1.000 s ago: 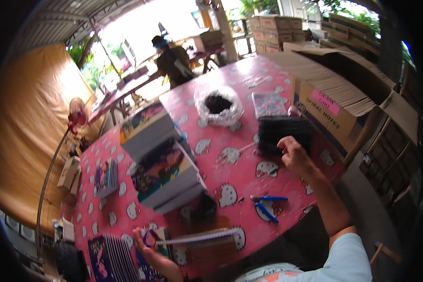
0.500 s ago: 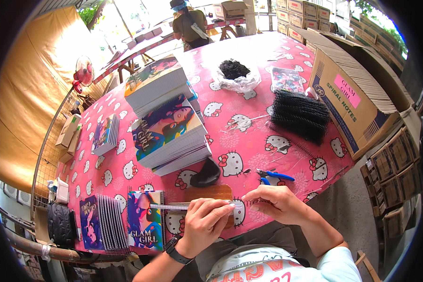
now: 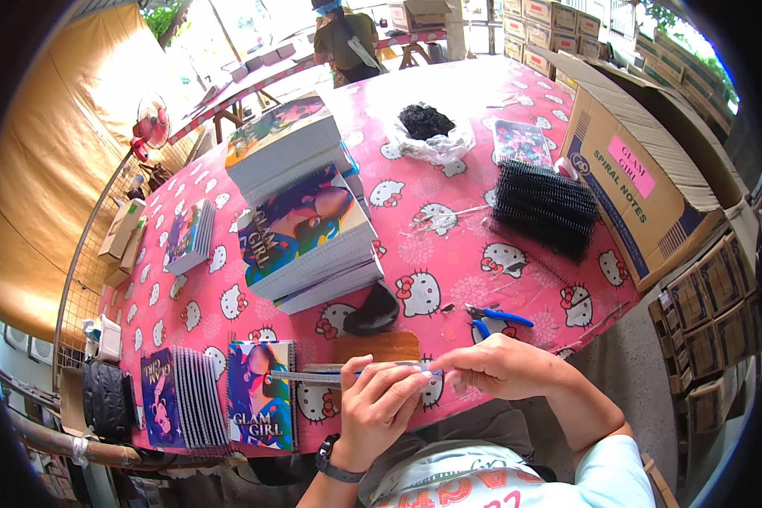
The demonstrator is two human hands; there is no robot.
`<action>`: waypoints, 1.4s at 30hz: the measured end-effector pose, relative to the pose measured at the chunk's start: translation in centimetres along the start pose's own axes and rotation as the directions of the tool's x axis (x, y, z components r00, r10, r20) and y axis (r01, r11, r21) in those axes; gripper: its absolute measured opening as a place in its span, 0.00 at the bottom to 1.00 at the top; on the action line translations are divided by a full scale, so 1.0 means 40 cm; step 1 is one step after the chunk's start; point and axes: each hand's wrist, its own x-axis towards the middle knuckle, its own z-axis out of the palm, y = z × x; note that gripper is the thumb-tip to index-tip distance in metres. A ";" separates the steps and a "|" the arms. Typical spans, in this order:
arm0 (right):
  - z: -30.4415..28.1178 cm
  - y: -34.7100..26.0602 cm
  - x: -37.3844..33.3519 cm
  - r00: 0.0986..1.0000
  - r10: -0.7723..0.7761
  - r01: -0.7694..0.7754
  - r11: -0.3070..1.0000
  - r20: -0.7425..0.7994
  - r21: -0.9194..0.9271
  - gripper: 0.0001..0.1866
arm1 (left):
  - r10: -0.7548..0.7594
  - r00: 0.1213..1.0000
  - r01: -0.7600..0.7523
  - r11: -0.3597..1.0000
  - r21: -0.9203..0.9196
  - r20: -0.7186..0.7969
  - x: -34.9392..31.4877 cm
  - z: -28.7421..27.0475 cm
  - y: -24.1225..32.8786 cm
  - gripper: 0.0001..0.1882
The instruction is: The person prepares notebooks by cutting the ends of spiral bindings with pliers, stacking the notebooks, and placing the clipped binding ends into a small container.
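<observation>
A thin notebook point(image 3: 309, 376), seen edge-on, lies across in front of me. My left hand point(image 3: 381, 389) is wrapped round its right part, fingers closed. At its right end, my right hand point(image 3: 498, 366) has thumb and index finger pressed together; whatever is pinched there is too small to make out. Under and behind the hands is a brown wooden board point(image 3: 389, 345). Beyond the right hand lie blue-handled cutters point(image 3: 504, 317). A spiral notebook with a colourful cover point(image 3: 261, 394) lies left of my left hand, beside a row of overlapping bound notebooks point(image 3: 199, 398).
Tall stacks of unbound notebooks point(image 3: 309, 229) stand left of centre, with a black curved piece point(image 3: 372, 309) nearby. Black spiral coils point(image 3: 542, 207) are piled at right, near a large carton point(image 3: 639, 182). Behind sits a plastic bag of black bits point(image 3: 427, 125). A person point(image 3: 347, 42) stands far off.
My right hand has come in against the notebook's right end, its fingers drawing together. My left hand has shifted slightly right along the notebook, its wrist moving right too.
</observation>
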 end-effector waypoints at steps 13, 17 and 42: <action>-0.010 0.247 0.261 0.989 0.005 -0.039 0.972 -0.147 -0.231 0.22 | -0.060 0.997 0.055 0.994 0.089 0.053 0.031 0.012 0.047 0.09; 0.095 0.336 0.363 0.973 -0.094 0.004 0.920 -0.212 -0.392 0.17 | -0.081 0.986 0.052 0.981 0.189 0.145 0.011 0.013 0.024 0.13; -0.080 0.131 0.100 0.996 0.069 -0.075 0.989 -0.058 -0.127 0.22 | -0.323 0.946 0.323 0.940 0.113 -0.013 -0.029 -0.021 -0.035 0.30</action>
